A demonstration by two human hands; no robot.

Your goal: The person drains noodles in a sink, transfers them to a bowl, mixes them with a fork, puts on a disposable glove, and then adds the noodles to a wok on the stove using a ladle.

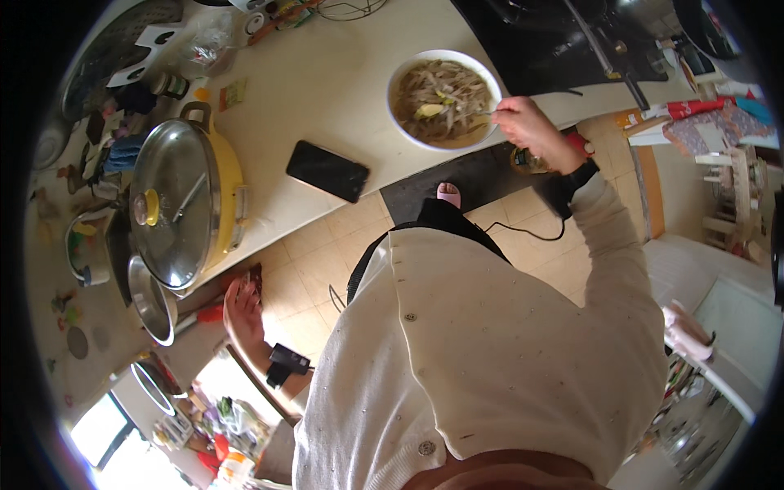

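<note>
A white bowl [392, 113] stands near the counter's front edge, with pale shredded food in broth and a yellowish piece on top. My right hand [528, 130] is at the bowl's right rim, its fingers closed on the handle of a thin metal utensil that reaches into the food; its head is hidden. My left hand [245, 309] hangs off the counter at the lower left, fingers apart, with nothing seen in it. Between the bowl and a yellow electric pan [228, 184] with a glass lid lies a black smartphone [327, 171].
A black cooktop [539, 55] lies beyond the bowl at the upper right. Below the yellow pan is a steel basin [147, 300]. Jars, cloths and bags crowd the counter's left side. On the tiled floor, a black cable [533, 234] runs near a dark mat [410, 199].
</note>
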